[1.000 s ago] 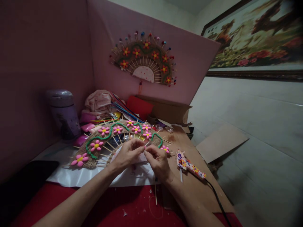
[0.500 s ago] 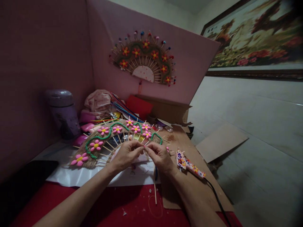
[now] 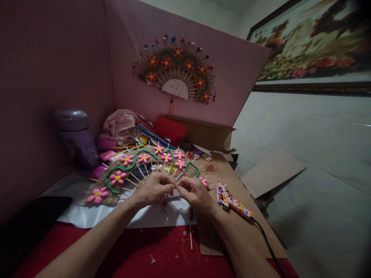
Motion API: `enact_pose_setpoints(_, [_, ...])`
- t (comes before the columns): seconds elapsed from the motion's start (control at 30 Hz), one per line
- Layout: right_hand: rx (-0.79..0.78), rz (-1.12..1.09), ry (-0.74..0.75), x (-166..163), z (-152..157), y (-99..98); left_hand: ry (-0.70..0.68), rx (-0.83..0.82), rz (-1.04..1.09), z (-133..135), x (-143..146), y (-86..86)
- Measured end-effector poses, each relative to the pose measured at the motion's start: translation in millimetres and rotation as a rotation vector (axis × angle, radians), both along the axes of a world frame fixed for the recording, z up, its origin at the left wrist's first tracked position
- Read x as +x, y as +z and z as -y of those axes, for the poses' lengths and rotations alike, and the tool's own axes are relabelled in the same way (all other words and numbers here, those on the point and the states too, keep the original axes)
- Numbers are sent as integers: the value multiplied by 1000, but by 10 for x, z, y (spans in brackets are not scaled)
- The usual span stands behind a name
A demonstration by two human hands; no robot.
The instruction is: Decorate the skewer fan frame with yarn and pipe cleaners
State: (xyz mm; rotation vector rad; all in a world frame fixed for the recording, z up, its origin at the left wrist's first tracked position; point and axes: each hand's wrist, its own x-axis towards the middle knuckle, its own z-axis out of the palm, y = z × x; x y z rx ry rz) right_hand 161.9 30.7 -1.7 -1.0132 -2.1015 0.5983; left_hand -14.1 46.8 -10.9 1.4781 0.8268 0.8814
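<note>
My left hand [image 3: 153, 190] and my right hand [image 3: 196, 194] meet fingertip to fingertip over a white sheet [image 3: 162, 214], both pinched on something tiny that I cannot make out. Just behind them lies a fan-shaped craft [image 3: 136, 166] of jute, wooden sticks, pink flowers and a green cord. A glue gun [image 3: 233, 204] with a flowered cover rests right of my right hand, its black cable trailing toward me. A loose wooden stick [image 3: 190, 231] lies on the red cloth [image 3: 145, 251] below my hands.
A finished fan [image 3: 176, 71] hangs on the pink board. A purple flask [image 3: 77, 137] stands at the left, with craft supplies and a cardboard box [image 3: 205, 135] behind. A dark phone [image 3: 31, 216] lies at the near left. Cardboard [image 3: 271, 172] lies on the floor at the right.
Both hands have dropped slightly lower and closer to me, still pinched together. The fan and glue gun have not moved.
</note>
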Motion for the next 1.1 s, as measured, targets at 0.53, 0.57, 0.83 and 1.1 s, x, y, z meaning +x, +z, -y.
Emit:
enact_pose_setpoints(0.53, [174, 222, -96, 5, 56, 66, 130, 292, -307, 68, 59, 75])
enact_pose_setpoints(0.57, [171, 233, -95, 12, 56, 83, 108, 274, -329, 78, 54, 98])
enact_pose_setpoints(0.83, [111, 236, -123, 23, 31, 77, 175, 555, -511, 83, 50, 102])
enact_pose_setpoints(1.1, [-124, -55, -12, 28, -40, 26, 98, 566, -528, 90, 25, 75])
